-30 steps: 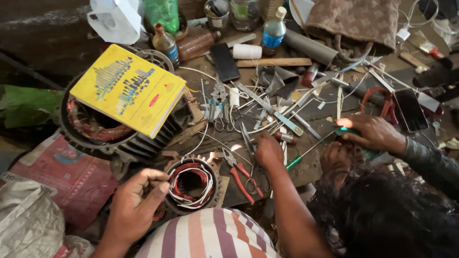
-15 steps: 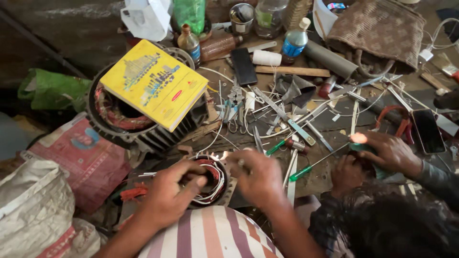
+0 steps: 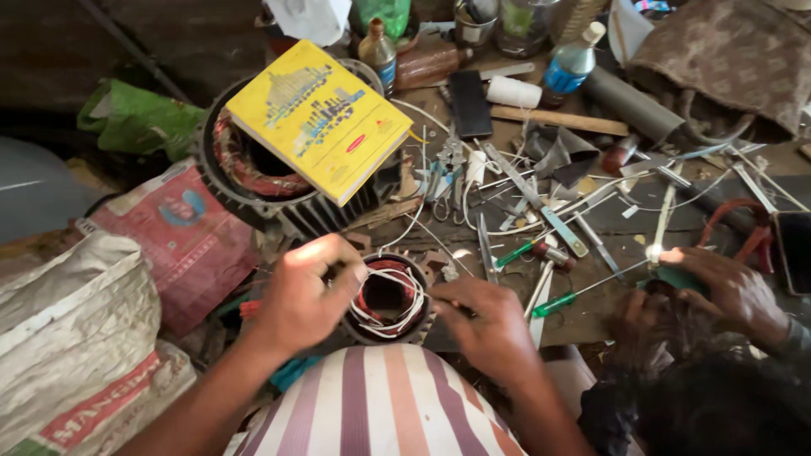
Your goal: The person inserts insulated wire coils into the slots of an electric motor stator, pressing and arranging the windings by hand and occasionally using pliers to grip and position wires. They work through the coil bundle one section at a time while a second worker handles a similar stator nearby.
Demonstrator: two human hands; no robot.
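A small motor stator [image 3: 387, 297] with red and white windings sits right in front of me, above my striped shirt. My left hand [image 3: 304, 295] grips its left rim with the fingers curled over the edge. My right hand [image 3: 488, 325] is at its right side, fingers pinched at the rim; whether it clasps the rim or a wire I cannot tell. White wire ends [image 3: 382, 314] loop across the stator's bore.
A yellow book [image 3: 319, 118] lies on a large finned stator [image 3: 253, 181]. Screwdrivers [image 3: 583, 291], pliers and metal strips litter the board. Bottles [image 3: 571, 61] stand at the back. Another person's hands [image 3: 718, 295] work at right. Sacks [image 3: 76, 338] lie at left.
My right hand pulled back from the tools to the small stator, and my left hand closed on its left rim. The view shifted so the stator sits nearer the centre.
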